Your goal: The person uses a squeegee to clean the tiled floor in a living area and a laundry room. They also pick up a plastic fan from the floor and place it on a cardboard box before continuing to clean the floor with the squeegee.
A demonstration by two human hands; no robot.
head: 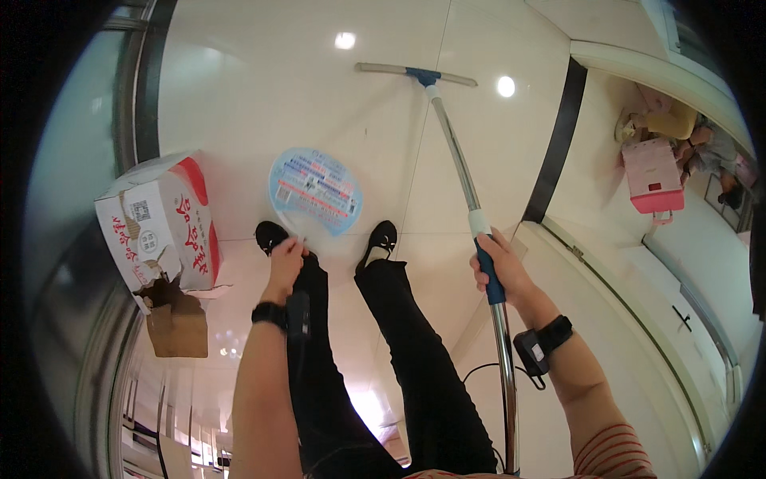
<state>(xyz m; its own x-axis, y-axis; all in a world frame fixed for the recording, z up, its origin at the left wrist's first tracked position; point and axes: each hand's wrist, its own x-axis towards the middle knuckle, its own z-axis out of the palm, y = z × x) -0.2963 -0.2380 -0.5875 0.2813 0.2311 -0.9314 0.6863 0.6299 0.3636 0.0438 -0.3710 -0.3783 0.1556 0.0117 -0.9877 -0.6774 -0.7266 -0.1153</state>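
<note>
In the head view my right hand is wrapped around the blue grip of a long floor squeegee with a metal pole. Its wide, pale blade with a blue centre rests on the tiles at the far side. My left hand pinches the lower end of a light blue plastic hand fan, which bears print. The fan hangs over the floor just beyond my left shoe. Black straps with small devices sit on both wrists.
A torn white and red cardboard box stands at left beside a glass door. At right, past a dark floor strip and a doorway, a pink case lies near a partly visible person. Glossy tiles reflect lamps.
</note>
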